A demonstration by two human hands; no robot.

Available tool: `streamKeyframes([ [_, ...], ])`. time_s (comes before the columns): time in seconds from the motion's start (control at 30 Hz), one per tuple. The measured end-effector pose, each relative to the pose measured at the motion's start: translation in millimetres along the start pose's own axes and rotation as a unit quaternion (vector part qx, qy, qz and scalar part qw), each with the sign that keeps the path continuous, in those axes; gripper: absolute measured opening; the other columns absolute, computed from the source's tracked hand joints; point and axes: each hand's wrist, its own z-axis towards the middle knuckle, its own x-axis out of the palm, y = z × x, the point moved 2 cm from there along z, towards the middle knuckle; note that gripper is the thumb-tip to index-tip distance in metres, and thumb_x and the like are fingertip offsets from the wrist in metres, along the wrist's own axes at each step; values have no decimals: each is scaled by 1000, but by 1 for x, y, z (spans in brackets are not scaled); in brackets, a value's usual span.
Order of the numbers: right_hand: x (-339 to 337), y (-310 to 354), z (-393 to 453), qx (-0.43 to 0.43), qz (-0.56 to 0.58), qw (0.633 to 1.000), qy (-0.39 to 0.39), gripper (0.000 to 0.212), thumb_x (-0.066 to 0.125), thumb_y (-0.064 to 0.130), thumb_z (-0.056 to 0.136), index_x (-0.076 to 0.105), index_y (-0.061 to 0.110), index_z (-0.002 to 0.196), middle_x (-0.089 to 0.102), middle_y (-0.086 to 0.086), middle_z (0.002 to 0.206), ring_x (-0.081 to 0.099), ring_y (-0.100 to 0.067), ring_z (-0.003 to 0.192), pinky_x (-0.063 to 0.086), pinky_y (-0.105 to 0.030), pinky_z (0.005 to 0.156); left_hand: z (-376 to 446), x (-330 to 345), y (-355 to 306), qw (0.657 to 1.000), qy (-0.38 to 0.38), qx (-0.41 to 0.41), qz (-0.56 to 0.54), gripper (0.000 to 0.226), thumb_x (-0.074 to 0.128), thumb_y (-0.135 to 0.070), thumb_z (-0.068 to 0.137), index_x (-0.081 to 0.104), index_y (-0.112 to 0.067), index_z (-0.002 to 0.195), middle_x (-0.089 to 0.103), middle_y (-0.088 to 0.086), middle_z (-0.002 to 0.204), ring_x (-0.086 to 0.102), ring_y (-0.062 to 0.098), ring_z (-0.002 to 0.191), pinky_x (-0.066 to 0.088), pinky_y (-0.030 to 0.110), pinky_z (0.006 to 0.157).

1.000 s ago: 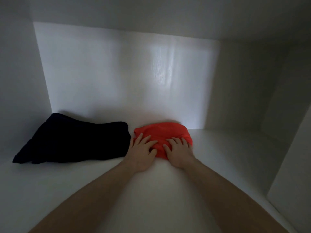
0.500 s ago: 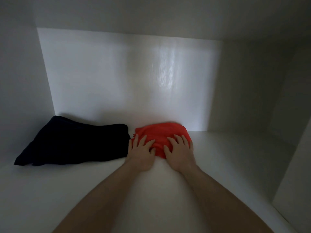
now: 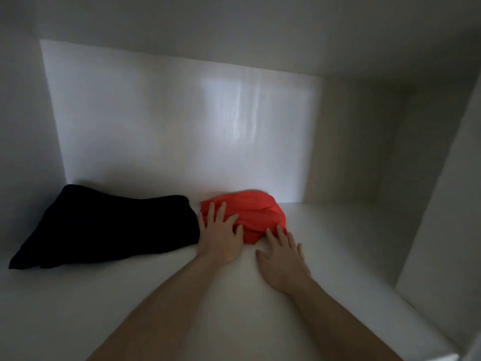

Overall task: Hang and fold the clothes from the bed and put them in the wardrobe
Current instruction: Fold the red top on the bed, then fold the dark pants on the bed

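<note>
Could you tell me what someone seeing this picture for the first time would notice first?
The bright red folded garment stands out at the back of the white wardrobe shelf, with the left hand lying flat on it and the right hand at its near edge. Just to its left lies a dark folded garment.

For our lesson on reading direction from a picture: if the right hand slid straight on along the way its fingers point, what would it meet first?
The right hand lies flat on the shelf, fingers pointing at the red folded garment. It would probably meet that garment's near edge first; the fingertips look almost touching it already.
</note>
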Motion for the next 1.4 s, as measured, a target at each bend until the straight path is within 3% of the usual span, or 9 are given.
streamKeyframes([
  [0.13, -9, 7, -44, 19, 35, 999, -11, 75, 41, 51, 105, 5, 29, 167, -8, 1, 175, -1, -29, 161, 2, -47, 130, -6, -9, -6, 994, -41, 103, -17, 39, 48, -39, 98, 68, -33, 131, 35, -2, 165, 17, 24, 156, -4, 50, 127],
  [0.23, -21, 8, -89, 34, 61, 998, -11, 75, 47, 49, 103, 11, 30, 166, -5, 1, 175, 2, -25, 161, 7, -45, 130, -20, -16, -11, 990, 16, 138, -14, 39, 47, -37, 100, 69, -31, 130, 52, -6, 154, 32, 21, 151, -3, 47, 127],
  [0.37, -50, -2, -158, 59, 87, 994, -23, 74, 53, 50, 101, 18, 36, 164, -3, 7, 174, 10, -22, 160, 17, -44, 129, -56, -38, -38, 975, 99, 200, 6, 51, 45, -33, 101, 48, -30, 151, 42, -5, 161, 29, 25, 153, 3, 48, 128],
  [0.47, -80, -18, -221, 88, 108, 989, -59, 73, 58, 50, 101, 23, 37, 163, 2, 9, 174, 17, -21, 158, 24, -41, 127, -104, -71, -91, 946, 107, 289, -99, 54, 55, -22, 96, 48, -28, 150, 41, -6, 161, 30, 21, 152, 7, 40, 128],
  [0.73, -161, -65, -477, 196, 118, 950, -214, 67, 62, 43, 101, 31, 36, 160, 20, 16, 168, 20, -1, 153, 9, 0, 109, -293, -164, -234, 802, 155, 516, -257, 58, 63, -34, 94, 45, -36, 149, 28, -14, 163, 27, 7, 150, 23, 30, 123],
  [0.97, -170, -75, -786, 394, 112, 872, -268, 61, 55, 51, 101, 28, 51, 157, 13, 38, 162, 24, 16, 142, 25, 4, 99, -528, -203, -336, 657, 234, 610, -376, 59, 67, -31, 88, 49, -39, 144, 40, -25, 154, 36, -1, 144, 32, 31, 119],
  [1.13, -155, -51, -991, 526, 112, 789, -298, 61, 55, 54, 100, 27, 55, 154, 14, 39, 161, 29, 10, 144, 31, -29, 120, -715, -222, -390, 570, 321, 647, -393, 62, 66, -35, 94, 37, -54, 145, 25, -42, 152, 20, -13, 145, 21, 19, 115],
  [1.27, -140, -21, -1121, 601, 116, 707, -354, 60, 61, 47, 100, 34, 50, 154, 20, 34, 161, 37, 25, 128, 32, -18, 114, -853, -259, -435, 484, 376, 697, -373, 58, 64, -34, 96, 40, -47, 148, 23, -40, 152, 8, -30, 132, 2, -2, 107],
  [1.4, -132, 11, -1228, 660, 92, 634, -393, 61, 63, 47, 99, 36, 47, 154, 24, 38, 155, 24, 28, 132, 25, -12, 115, -967, -312, -473, 404, 393, 739, -370, 57, 63, -32, 96, 44, -40, 149, 33, -27, 154, 25, -10, 141, 8, 5, 112],
])
